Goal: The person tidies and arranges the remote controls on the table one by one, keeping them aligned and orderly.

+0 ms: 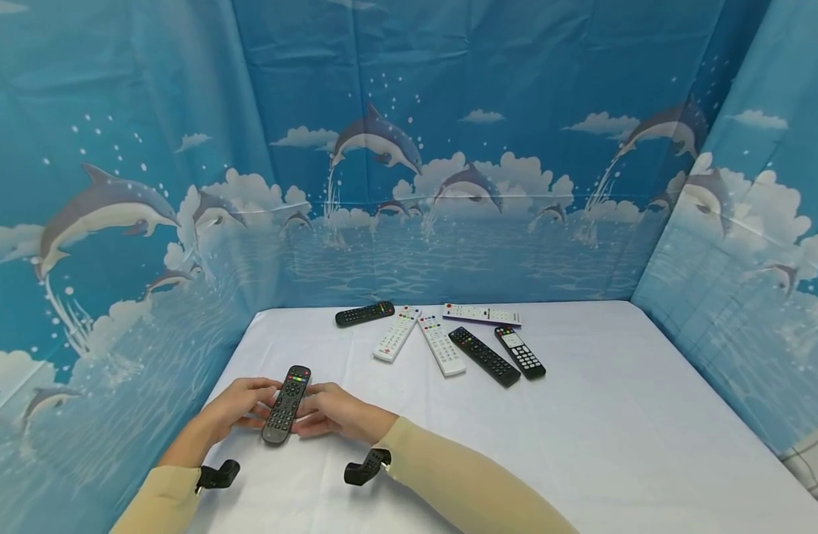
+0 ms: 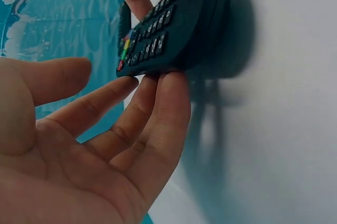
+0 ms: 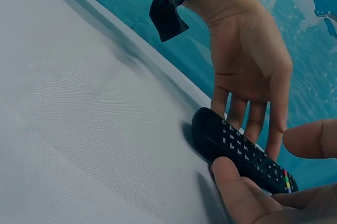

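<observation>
A black remote control point(image 1: 286, 406) with small colored buttons near its far end sits between the two hands, front left on the white cloth. My left hand point(image 1: 238, 406) touches its left long edge; in the left wrist view the fingertips point(image 2: 172, 84) meet the side of the remote, while the thumb stands apart. From the other side, my right hand point(image 1: 338, 411) has its fingers at the right long edge. The right wrist view shows that hand's thumb extended, clear of the buttons. A shadow lies on the cloth beside the remote.
Farther back on the table point(image 1: 615, 415) lie several remotes: a black one point(image 1: 365, 314), white ones point(image 1: 397, 334) point(image 1: 442, 345), a white one with a purple edge point(image 1: 482, 315), a long black one point(image 1: 484, 356) and a black-and-white one point(image 1: 519, 353). Dolphin-print curtains point(image 1: 449, 245) enclose the table.
</observation>
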Demonstrator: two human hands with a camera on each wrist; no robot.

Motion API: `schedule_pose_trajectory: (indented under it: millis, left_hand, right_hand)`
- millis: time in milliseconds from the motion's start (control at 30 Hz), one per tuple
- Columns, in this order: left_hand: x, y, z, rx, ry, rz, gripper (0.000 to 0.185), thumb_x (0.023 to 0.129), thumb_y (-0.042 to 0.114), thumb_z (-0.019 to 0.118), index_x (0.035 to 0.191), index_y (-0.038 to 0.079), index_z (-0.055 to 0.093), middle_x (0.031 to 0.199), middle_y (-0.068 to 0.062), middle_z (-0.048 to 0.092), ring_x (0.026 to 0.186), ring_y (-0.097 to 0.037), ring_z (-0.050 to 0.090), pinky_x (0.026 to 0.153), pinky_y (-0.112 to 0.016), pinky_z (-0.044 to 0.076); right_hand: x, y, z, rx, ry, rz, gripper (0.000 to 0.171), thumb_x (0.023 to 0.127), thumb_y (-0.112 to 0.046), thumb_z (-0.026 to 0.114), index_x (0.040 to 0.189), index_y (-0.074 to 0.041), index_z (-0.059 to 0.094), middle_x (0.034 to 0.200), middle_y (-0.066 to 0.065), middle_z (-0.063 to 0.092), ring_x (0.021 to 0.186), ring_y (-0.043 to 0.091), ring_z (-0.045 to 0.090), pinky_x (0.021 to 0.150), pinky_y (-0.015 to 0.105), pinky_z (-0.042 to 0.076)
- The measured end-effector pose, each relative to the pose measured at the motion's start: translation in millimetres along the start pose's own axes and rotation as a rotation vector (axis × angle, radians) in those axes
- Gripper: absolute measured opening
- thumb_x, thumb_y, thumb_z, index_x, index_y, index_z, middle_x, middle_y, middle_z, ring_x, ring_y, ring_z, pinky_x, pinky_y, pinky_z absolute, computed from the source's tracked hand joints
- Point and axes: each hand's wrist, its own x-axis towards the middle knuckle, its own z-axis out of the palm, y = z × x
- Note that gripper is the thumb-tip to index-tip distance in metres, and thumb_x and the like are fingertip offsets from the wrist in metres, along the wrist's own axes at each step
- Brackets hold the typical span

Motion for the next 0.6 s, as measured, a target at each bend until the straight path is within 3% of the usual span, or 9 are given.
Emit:
schedule_pose_trajectory:
  millis: [133,267,600]
  left_hand:
    - [2.5,-5.4,2.0,-0.034,0.001,-0.033,0.048,0.107,0.029,0.051,0.141,-0.005,0.051,0.105,-0.018,0.063,0.084,-0.025,0.064,0.073,-0.038,0.059]
    - [1.3,-7.1,3.3,-0.044,0.005,-0.036,0.047,0.107,0.030,0.048,0.135,-0.007,0.056,0.104,-0.018,0.062,0.082,-0.024,0.063,0.072,-0.038,0.059]
    - [-1.1,-8.6,-0.5,-0.085,-0.018,-0.053,0.048,0.108,0.030,0.042,0.133,-0.008,0.057,0.098,-0.014,0.062,0.079,-0.022,0.061,0.071,-0.036,0.059]
  right_hand:
    - [-0.1,-0.1,-0.8,-0.057,-0.016,0.003,0.047,0.090,-0.002,0.057,0.135,0.010,0.053,0.111,0.022,0.068,0.105,0.038,0.068,0.090,0.042,0.057]
    - [0.8,0.0,-1.7,-0.071,-0.004,0.017,0.040,0.087,-0.001,0.059,0.127,0.010,0.059,0.108,0.022,0.068,0.100,0.035,0.070,0.088,0.041,0.058]
    - [0.7,6.1,-4.2,0.032,-0.048,0.036,0.051,0.092,-0.004,0.059,0.140,0.010,0.047,0.114,0.024,0.065,0.107,0.042,0.067,0.088,0.043,0.058]
